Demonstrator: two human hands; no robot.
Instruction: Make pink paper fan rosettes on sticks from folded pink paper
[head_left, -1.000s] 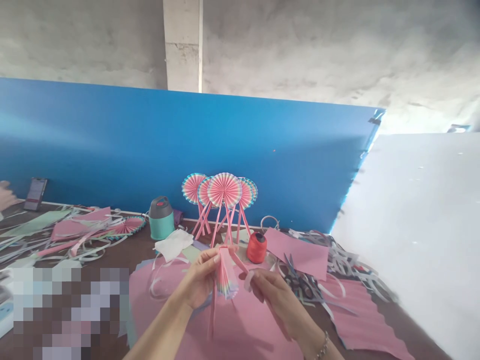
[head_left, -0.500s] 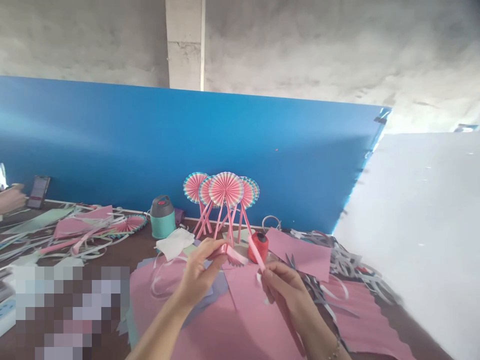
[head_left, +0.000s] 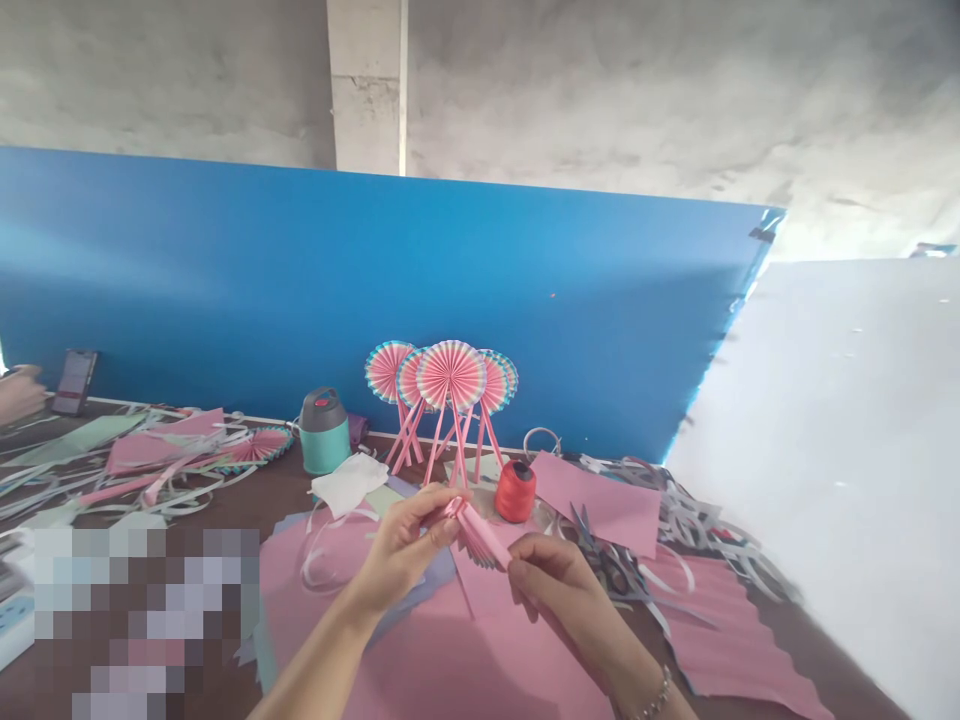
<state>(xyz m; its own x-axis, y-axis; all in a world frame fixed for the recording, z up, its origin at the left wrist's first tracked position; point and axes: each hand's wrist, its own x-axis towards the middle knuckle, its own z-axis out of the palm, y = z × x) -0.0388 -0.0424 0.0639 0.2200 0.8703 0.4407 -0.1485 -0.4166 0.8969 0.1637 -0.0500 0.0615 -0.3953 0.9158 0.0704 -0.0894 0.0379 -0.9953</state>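
Observation:
My left hand (head_left: 418, 540) pinches the upper end of a folded pink pleated paper (head_left: 480, 533). Its pleats hang slightly open, down and to the right. At the lower end, my right hand (head_left: 551, 580) has its thumb and fingers closed on the same paper's edge. Beneath both hands lie large sheets of pink paper (head_left: 480, 660). Just beyond the right hand stands a spool of red thread (head_left: 516, 492). Dark-handled scissors (head_left: 600, 555) lie to its right, partly among paper strips.
Several round pink paper fans (head_left: 451, 376) on crossed sticks stand against the blue partition (head_left: 225, 270). To their left is a teal container with a grey lid (head_left: 325, 435). Paper strips (head_left: 690, 515) are heaped at right. At far left, another person's hand (head_left: 21, 393) is near a phone (head_left: 75, 382).
My right hand has shifted down and slightly left. The pink strip it held up in front of the thread spool now lies along the pleated paper, leaving the spool in full view.

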